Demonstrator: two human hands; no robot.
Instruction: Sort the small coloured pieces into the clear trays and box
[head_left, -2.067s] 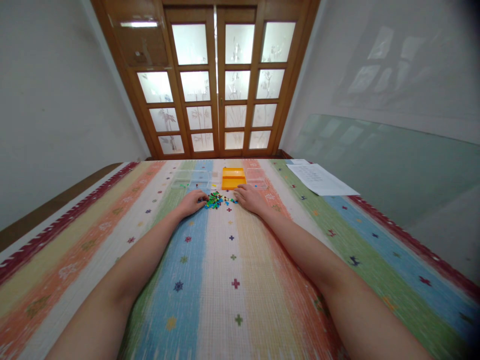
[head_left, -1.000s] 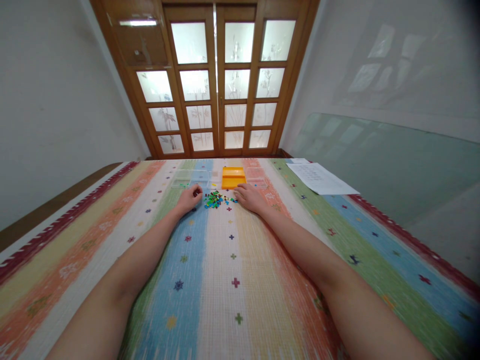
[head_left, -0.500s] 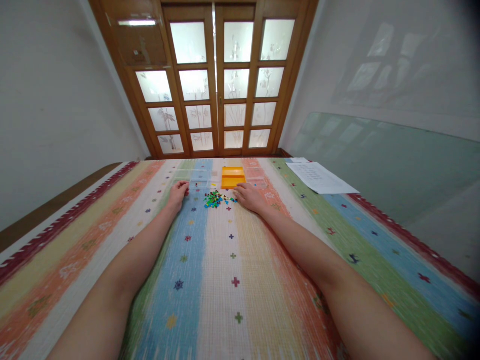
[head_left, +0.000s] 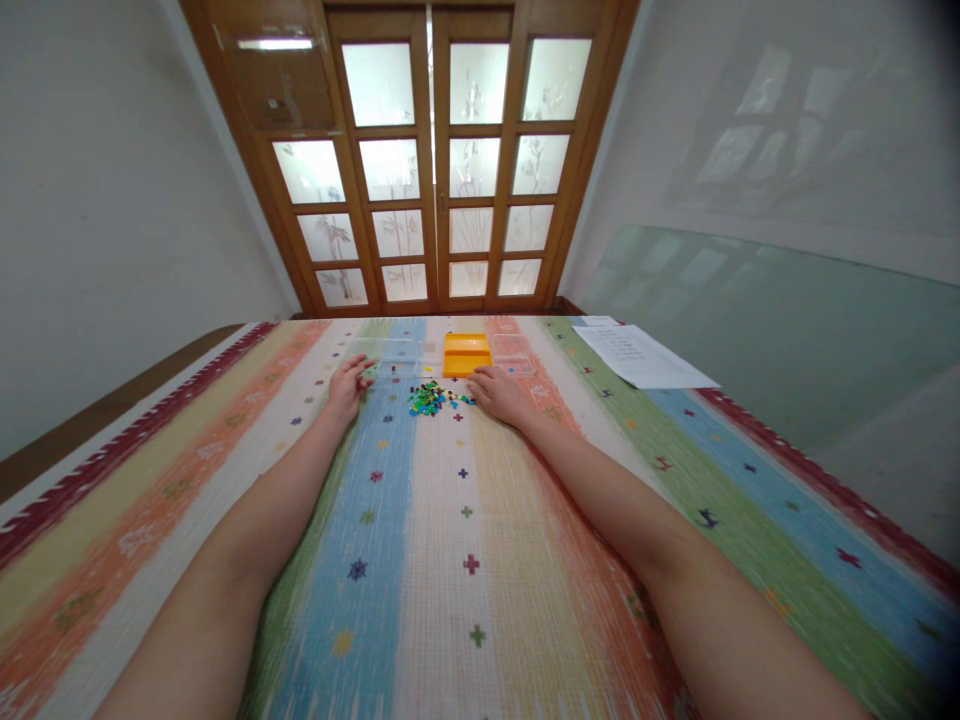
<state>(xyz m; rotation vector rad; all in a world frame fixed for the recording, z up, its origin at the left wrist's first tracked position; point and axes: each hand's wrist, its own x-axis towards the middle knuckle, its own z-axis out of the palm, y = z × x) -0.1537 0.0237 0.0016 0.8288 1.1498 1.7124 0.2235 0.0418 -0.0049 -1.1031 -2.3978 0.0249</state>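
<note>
My left hand (head_left: 349, 388) is at the left end of a clear plastic box (head_left: 405, 368), its fingers apart with nothing held between them. A small green piece (head_left: 371, 371) shows just beyond its fingertips. A loose pile of tiny coloured pieces (head_left: 427, 399), mostly green with some blue, red and yellow, lies on the cloth between my hands. My right hand (head_left: 498, 393) rests on the cloth at the pile's right edge, fingers stretched out and lowered beside a few stray pieces. Behind it stands a yellow open tray (head_left: 467, 365) with a divider.
Another clear compartment (head_left: 513, 367) with a small blue piece sits right of the yellow tray. Printed paper sheets (head_left: 637, 357) lie at the back right. A striped cloth (head_left: 442, 560) covers the table. A glass panel (head_left: 780, 330) leans along the right wall, and wooden doors (head_left: 435, 160) stand behind.
My left hand has shifted slightly left, and its fingers have parted from a pinch. A green piece now shows near its fingertips. My right hand has stayed in place.
</note>
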